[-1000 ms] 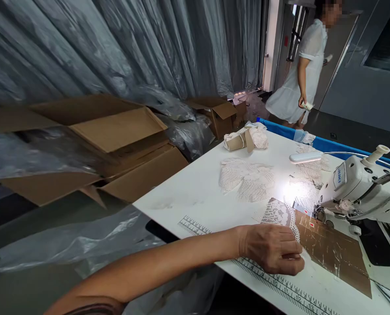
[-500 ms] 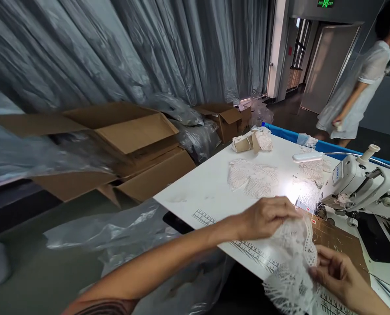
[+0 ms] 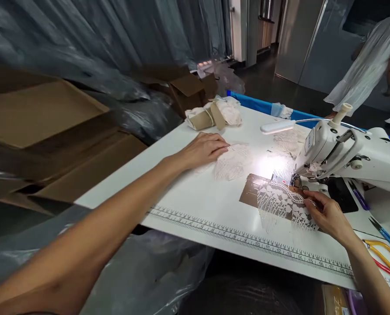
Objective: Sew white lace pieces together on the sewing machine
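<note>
My right hand pinches the right end of a white scalloped lace piece. This lace lies flat with its scalloped edge just in front of the needle area of a white sewing machine, over a brown plate. Farther left, my left hand rests on the table, thumb and fingers drawn together at the edge of a pale lace pile. Part of that pile is under the fingers. More lace lies behind the bright machine lamp spot.
A lace bundle with cardboard sits at the table's back left. Yellow- and red-handled scissors, blue snips and a dark phone lie right. Cardboard boxes stand left. A person in white is beyond the table.
My left hand has left the front lace and moved to the pile at the back left. The lace in my right hand now lies flat by the needle. The view has shifted.
</note>
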Demonstrator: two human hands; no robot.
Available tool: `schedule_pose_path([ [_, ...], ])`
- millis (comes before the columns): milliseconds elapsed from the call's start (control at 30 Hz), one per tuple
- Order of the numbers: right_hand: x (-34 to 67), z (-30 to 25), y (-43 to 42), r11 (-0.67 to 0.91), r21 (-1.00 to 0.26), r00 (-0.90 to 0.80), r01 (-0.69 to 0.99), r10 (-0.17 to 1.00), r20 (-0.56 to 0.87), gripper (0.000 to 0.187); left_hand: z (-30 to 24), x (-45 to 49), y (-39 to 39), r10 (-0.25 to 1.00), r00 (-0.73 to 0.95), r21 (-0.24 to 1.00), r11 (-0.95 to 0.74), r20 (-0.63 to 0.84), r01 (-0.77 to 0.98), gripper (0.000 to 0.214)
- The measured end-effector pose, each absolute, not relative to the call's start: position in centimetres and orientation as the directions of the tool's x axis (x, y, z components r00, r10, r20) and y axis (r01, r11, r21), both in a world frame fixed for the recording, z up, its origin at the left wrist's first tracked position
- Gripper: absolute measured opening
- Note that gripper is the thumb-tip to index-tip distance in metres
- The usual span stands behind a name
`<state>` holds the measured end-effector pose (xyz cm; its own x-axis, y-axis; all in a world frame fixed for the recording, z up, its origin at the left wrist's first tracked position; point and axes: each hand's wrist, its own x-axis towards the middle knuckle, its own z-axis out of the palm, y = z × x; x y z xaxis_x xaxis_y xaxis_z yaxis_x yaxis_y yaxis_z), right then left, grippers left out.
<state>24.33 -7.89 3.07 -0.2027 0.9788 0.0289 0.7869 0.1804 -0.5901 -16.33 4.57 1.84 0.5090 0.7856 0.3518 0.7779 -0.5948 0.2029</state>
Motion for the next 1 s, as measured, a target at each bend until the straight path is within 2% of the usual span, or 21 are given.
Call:
schedule_pose_path([
  [133, 23.5, 2.9, -8.6, 0.303, -0.299, -0.241, 0.905, 0.944, 0.227, 0.043, 1.2, -16.1, 4.3, 0.762, 0.462, 0.232, -0.602, 0.455, 0.765, 0.037],
  [200, 22.3, 3.0, -8.9, 0.373, -0.242, -0.303, 0.896, 0.911, 0.281, 0.041, 1.0, -15.9, 4.2, 0.751, 0.436, 0.237, -0.600, 0.495, 0.764, 0.035],
  [367, 17.8, 4.1, -7.6, 0.539, -0.419, -0.452, 0.731, 0.842, 0.295, 0.032, 0.6, -15.8, 3.8, 0.733, 0.417, 0.217, -0.597, 0.537, 0.772, 0.019],
  [533, 11.6, 4.2, -2.1, 0.622, -0.588, -0.542, 0.516, 0.769, 0.338, 0.034, 0.1, -15.7, 3.4, 0.668, 0.433, 0.234, -0.669, 0.606, 0.706, 0.010],
  [733, 5.2, 2.3, 3.9, 0.602, -0.642, -0.460, 0.474, 0.791, 0.403, 0.036, 0.5, -15.6, 3.0, 0.622, 0.443, 0.135, -0.664, 0.646, 0.736, 0.011],
  [900, 4.0, 0.7, 4.9, 0.527, -0.725, -0.372, 0.444, 0.844, 0.386, 0.026, 0.9, -15.7, 2.9, 0.496, 0.543, -0.069, -0.692, 0.678, 0.719, 0.016],
  [1000, 4.3, 0.0, 4.8, 0.526, -0.743, -0.332, 0.413, 0.847, 0.415, 0.022, 0.9, -15.6, 2.9, 0.443, 0.556, -0.132, -0.687, 0.703, 0.714, 0.019],
])
